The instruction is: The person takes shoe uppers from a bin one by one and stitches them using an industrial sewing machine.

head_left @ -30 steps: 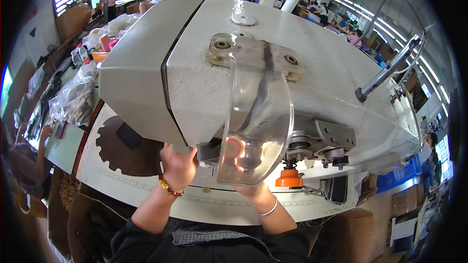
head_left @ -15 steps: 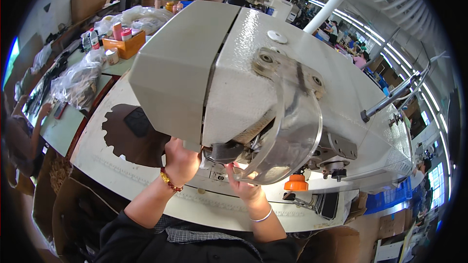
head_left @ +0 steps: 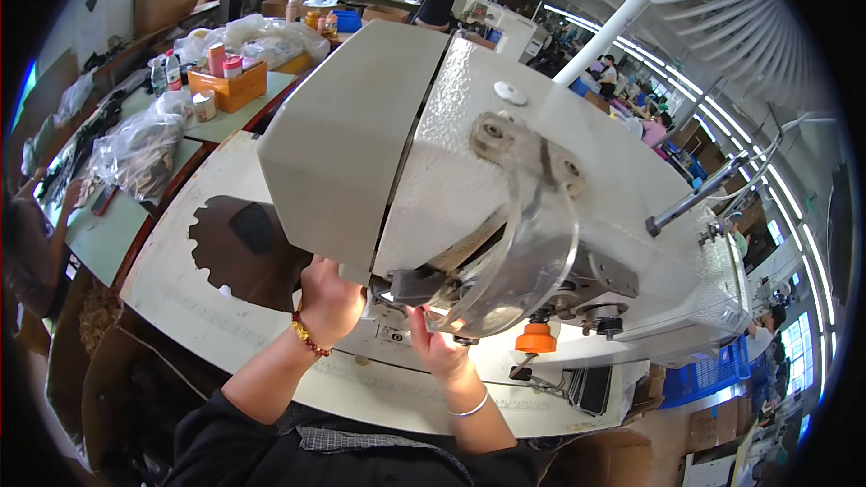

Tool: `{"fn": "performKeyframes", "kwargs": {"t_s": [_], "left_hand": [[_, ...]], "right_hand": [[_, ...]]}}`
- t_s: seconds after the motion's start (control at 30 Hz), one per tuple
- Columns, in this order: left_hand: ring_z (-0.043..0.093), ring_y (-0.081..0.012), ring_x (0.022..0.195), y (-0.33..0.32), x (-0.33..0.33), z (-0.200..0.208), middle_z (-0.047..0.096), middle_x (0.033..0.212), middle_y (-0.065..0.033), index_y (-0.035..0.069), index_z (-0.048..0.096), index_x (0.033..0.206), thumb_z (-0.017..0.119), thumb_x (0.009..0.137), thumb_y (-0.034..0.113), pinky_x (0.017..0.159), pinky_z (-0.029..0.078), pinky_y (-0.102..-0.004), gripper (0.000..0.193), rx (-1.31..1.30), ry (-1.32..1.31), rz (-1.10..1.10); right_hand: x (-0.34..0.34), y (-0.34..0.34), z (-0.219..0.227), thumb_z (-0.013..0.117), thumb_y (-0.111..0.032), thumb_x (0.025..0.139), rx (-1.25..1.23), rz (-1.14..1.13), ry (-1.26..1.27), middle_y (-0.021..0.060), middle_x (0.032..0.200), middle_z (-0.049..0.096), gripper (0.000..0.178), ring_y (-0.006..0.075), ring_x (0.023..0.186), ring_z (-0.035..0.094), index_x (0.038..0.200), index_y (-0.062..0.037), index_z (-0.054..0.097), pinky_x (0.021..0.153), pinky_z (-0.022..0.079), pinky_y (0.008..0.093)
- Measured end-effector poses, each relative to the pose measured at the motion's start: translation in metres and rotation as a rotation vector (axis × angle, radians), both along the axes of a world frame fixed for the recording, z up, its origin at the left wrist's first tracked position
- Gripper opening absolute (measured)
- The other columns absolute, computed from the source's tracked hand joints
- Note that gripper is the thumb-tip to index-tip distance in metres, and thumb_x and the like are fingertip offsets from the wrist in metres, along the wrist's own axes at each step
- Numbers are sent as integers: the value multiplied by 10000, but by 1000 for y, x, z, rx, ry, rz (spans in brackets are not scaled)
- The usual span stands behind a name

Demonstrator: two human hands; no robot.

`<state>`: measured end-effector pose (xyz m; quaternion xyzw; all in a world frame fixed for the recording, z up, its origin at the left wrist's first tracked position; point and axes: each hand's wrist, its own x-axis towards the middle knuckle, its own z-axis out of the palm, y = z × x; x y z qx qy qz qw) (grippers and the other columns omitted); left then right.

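A dark brown flat piece with a notched, rounded edge (head_left: 230, 248) lies on the pale machine bed, partly under the white sewing machine head (head_left: 347, 135). My left hand (head_left: 330, 302) is curled at the piece's right side, beneath the head; its fingertips are hidden. My right hand (head_left: 442, 353) reaches toward the needle area, its thumb stretched forward and the other fingers partly behind the clear curved guard (head_left: 519, 284). What the right fingertips touch cannot be made out. Near the guard, an orange knob (head_left: 536, 337) hangs below the machine arm.
A side table at left bears plastic bags (head_left: 144, 149), an orange box (head_left: 230, 87) with bottles, and a phone (head_left: 105, 200); a person's arm reaches there. Dark flat pieces (head_left: 591, 388) stand right of my right hand. A blue crate (head_left: 704, 372) sits at lower right.
The whole view has tilted slightly, shifting the machine in the picture. Both hands keep nearly the same place beside the needle area, and the brown piece has barely moved.
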<state>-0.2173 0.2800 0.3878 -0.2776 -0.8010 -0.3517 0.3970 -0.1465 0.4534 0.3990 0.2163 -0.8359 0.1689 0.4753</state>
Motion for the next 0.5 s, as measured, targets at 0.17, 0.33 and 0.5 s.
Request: {"fn": "performKeyframes", "kwargs": {"t_s": [0.17,0.33,0.5], "left_hand": [[569,-394,940,-2,22,23,564,1064,-161,44,612,1035,613,605,-60,702,519,-409,443,-123,33,129],[601,-335,929,-67,119,127,599,1048,-135,17,643,979,669,712,51,802,495,-397,270,-288,-344,-604],[615,-333,854,-115,36,170,636,960,-136,8,656,888,583,767,28,788,485,-412,143,-404,-139,-46]], "right_hand": [[0,-3,6,728,-54,745,-63,78,-6,122,798,646,151,281,702,632,839,8,627,670,498,355],[2,-1,2,692,-13,760,-43,65,-5,131,809,656,179,276,723,646,931,15,646,692,505,351],[4,-15,5,690,30,717,-26,43,69,97,763,641,311,208,682,629,1020,-33,663,682,506,309]]}}
